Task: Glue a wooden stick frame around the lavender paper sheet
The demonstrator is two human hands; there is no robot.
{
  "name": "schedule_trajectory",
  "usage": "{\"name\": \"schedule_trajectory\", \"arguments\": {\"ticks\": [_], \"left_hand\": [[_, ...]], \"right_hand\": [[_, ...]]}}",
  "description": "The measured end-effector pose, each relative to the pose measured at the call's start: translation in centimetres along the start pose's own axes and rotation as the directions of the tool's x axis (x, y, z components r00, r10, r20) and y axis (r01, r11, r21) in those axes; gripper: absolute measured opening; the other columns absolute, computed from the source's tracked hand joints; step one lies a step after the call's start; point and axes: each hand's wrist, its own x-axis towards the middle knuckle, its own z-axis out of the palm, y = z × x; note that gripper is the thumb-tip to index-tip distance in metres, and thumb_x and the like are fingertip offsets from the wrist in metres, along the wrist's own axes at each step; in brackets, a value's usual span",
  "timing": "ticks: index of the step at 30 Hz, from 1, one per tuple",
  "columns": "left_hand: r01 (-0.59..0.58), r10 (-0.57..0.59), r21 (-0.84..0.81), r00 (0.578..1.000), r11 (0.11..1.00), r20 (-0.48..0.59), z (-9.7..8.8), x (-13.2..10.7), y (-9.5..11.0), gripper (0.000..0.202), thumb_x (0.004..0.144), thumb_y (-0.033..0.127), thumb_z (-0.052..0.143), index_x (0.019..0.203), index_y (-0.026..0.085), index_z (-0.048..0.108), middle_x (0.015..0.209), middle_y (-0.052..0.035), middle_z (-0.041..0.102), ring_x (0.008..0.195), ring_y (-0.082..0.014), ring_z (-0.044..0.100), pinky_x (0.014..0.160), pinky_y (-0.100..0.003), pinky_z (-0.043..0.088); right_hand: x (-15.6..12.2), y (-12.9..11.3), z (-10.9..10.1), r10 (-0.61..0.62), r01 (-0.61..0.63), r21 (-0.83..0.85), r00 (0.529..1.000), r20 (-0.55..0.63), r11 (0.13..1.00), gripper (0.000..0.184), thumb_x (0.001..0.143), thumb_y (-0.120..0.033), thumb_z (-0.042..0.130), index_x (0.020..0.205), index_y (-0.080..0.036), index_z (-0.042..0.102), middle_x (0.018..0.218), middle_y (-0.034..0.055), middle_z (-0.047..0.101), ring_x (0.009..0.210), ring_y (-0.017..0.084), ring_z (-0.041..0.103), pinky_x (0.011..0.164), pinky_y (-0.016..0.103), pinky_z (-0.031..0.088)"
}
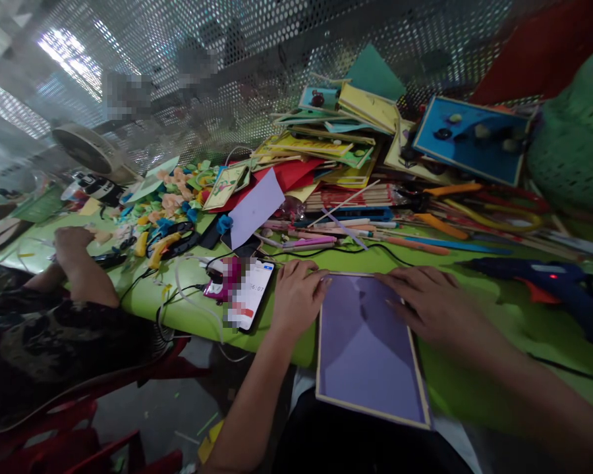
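Observation:
A purple card (368,355) edged with thin pale wooden strips lies in front of me, its near end over my lap. My left hand (299,296) is closed at its far left corner, fingertips on the edge strip. At the far right corner, my right hand (422,299) has its fingers and thumb closed on the edge, covering part of the strip. A lit smartphone (257,289) lies left of my left hand, next to a magenta device (222,280). To the right of my right hand rests a blue glue gun (538,273) with an orange trigger.
Stacked coloured framed cards (326,141), pens (306,243), orange-handled pliers (439,224) and paper flowers (178,191) crowd the back of the green table (192,316). A cable (395,253) crosses behind the purple card. A co-worker's arm (86,266) rests at left.

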Motion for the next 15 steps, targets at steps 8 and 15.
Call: {"name": "schedule_trajectory", "arguments": {"ticks": [8, 15], "left_hand": [[0.185, -0.186, 0.031, 0.982, 0.982, 0.022, 0.4, 0.0, -0.5, 0.02, 0.093, 0.038, 0.07, 0.104, 0.022, 0.065, 0.1, -0.0056, 0.07, 0.106, -0.0273, 0.059, 0.095, -0.041, 0.042], [0.175, -0.186, 0.097, 0.975, 0.98, 0.12, -0.2, 0.0, 0.3, 0.029, 0.086, 0.043, 0.078, 0.094, 0.022, 0.059, 0.099, -0.0052, 0.068, 0.108, -0.0291, 0.057, 0.091, -0.041, 0.042]], "right_hand": [[-0.3, 0.9, -0.2, 0.021, -0.031, -0.088, 0.994, -0.104, 0.996, 0.038, 0.102, -0.033, 0.045, 0.128, -0.022, 0.071, 0.116, 0.0126, 0.073, 0.106, 0.031, 0.063, 0.085, 0.047, 0.049], [-0.3, 1.2, -0.7, 0.083, -0.094, -0.146, 0.994, -0.075, 0.985, 0.036, 0.102, -0.027, 0.044, 0.124, -0.021, 0.072, 0.115, 0.0125, 0.073, 0.106, 0.032, 0.062, 0.082, 0.045, 0.047]]}}
